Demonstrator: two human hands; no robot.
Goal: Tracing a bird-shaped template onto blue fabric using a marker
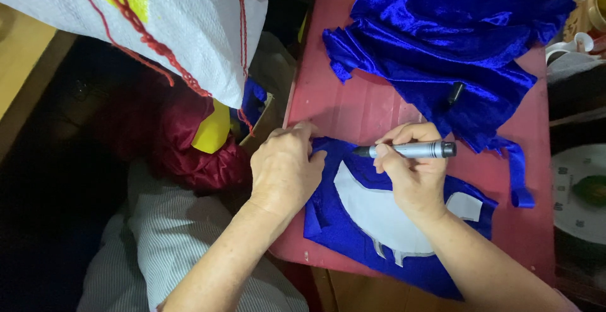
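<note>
Your right hand (413, 176) is closed around a grey marker (413, 150), its dark tip pointing left at the upper edge of the pale paper pattern (379, 214). That pattern lies on a piece of blue velvet (334, 223) on the red bench (353, 107), directly beneath your right hand. Your left hand (284, 167) rests flat, fingers curled down, pressing the velvet's left edge beside the pattern. Keep that pressure firm so the pile doesn't creep, and hold the tip tight against the pattern's edge as you trace. Beyond the pattern, a larger heap of blue velvet (442, 28) lies bunched, with a black marker cap (454, 92) resting on it. Left of the pattern, off the bench, hangs a white woven sack (189, 28).
</note>
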